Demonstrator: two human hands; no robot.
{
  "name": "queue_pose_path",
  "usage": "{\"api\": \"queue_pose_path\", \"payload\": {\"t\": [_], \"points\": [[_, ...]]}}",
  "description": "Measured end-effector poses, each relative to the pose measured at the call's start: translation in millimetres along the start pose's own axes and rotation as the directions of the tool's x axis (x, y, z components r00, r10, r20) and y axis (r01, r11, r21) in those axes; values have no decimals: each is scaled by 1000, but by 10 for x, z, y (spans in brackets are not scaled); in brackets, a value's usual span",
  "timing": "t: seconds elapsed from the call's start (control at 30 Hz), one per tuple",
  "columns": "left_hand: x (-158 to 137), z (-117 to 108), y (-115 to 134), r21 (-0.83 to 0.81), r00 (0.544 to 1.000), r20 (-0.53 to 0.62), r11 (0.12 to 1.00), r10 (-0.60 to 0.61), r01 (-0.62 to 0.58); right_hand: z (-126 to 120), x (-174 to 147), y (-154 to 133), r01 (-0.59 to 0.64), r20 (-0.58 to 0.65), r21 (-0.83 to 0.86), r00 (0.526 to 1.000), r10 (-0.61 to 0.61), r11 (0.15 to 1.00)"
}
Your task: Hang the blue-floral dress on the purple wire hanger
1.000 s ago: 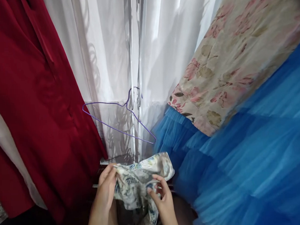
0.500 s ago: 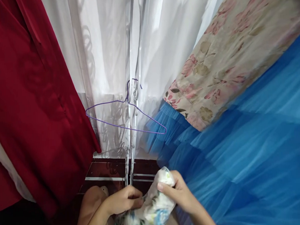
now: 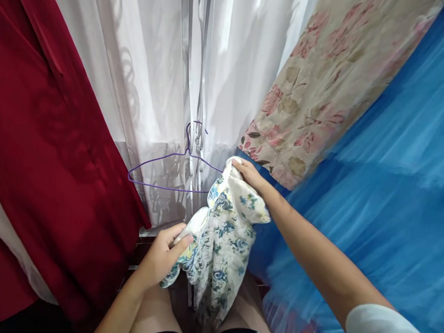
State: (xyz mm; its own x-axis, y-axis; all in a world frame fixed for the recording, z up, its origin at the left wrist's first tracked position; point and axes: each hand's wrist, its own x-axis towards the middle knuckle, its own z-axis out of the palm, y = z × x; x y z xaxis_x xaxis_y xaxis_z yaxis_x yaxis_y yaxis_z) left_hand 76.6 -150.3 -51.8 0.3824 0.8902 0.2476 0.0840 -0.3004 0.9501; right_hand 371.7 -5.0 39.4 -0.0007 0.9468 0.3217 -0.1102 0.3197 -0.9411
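Note:
A white blouse (image 3: 225,235) with blue and yellow flowers hangs between my two hands, its lower part falling over my lap. My left hand (image 3: 167,252) grips the neckline on the left, thumb on top. Further up, my right hand (image 3: 249,174) pinches the other shoulder. That shoulder overlaps the right end of a purple wire hanger (image 3: 160,188), hiding it; whether the hanger's tip is inside the cloth I cannot tell. The hanger's hook rests at a white metal rack (image 3: 192,89) in front of me.
Long red fabric (image 3: 60,159) hangs at the left. On the right hang a beige garment with pink flowers (image 3: 297,119) and a wide blue tulle skirt (image 3: 374,199), close to my right arm. A white curtain (image 3: 152,81) lies behind the rack.
The blouse was bunched low over my lap. Now it is spread open and raised, with my right hand carried up to the hanger's right end and my left hand slightly higher.

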Motion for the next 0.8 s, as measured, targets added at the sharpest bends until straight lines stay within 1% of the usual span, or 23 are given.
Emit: {"api": "queue_pose_path", "payload": {"t": [0.03, 0.1, 0.2, 0.27, 0.33, 0.4, 0.43, 0.5, 0.53, 0.67, 0.73, 0.8], "points": [[7, -105, 7, 36, 1000, -24, 999, 18, -18, 83, 35, 58, -48, 53, -3, 997, 48, 999], [12, -358, -39, 108, 997, -73, 994, 41, -33, 212, 40, 146, -147, 162, -18, 976, 148, 989], [33, -820, -278, 297, 991, -115, 955, 65, -28, 283, -24, 183, -254, 283, -31, 925, 253, 967], [72, -1118, -505, 433, 994, -95, 901, 48, -2, 278, -56, 162, -296, 328, -18, 901, 285, 955], [148, -1356, -705, 559, 998, -54, 829, 25, 9, 272, -69, 129, -332, 358, -2, 881, 310, 943], [273, -1525, -818, 658, 999, -35, 753, 29, 1, 280, -75, 94, -363, 378, 12, 864, 332, 932], [355, -1591, -831, 692, 998, -48, 722, 47, -1, 288, -79, 76, -374, 384, 20, 859, 338, 927], [547, -1703, -772, 733, 984, -127, 680, 124, 9, 304, -95, 35, -389, 388, 35, 854, 347, 920], [650, -1757, -706, 745, 968, -182, 667, 172, 21, 310, -105, 11, -396, 389, 39, 852, 351, 917], [1040, -1937, -329, 781, 867, -360, 620, 345, 77, 336, -152, -92, -431, 401, 42, 833, 380, 901], [1191, -1954, -145, 785, 820, -409, 612, 401, 93, 363, -181, -135, -449, 411, 44, 822, 394, 892], [1307, -1890, 4, 787, 790, -423, 612, 443, 78, 399, -226, -158, -466, 421, 48, 812, 405, 883]]}}
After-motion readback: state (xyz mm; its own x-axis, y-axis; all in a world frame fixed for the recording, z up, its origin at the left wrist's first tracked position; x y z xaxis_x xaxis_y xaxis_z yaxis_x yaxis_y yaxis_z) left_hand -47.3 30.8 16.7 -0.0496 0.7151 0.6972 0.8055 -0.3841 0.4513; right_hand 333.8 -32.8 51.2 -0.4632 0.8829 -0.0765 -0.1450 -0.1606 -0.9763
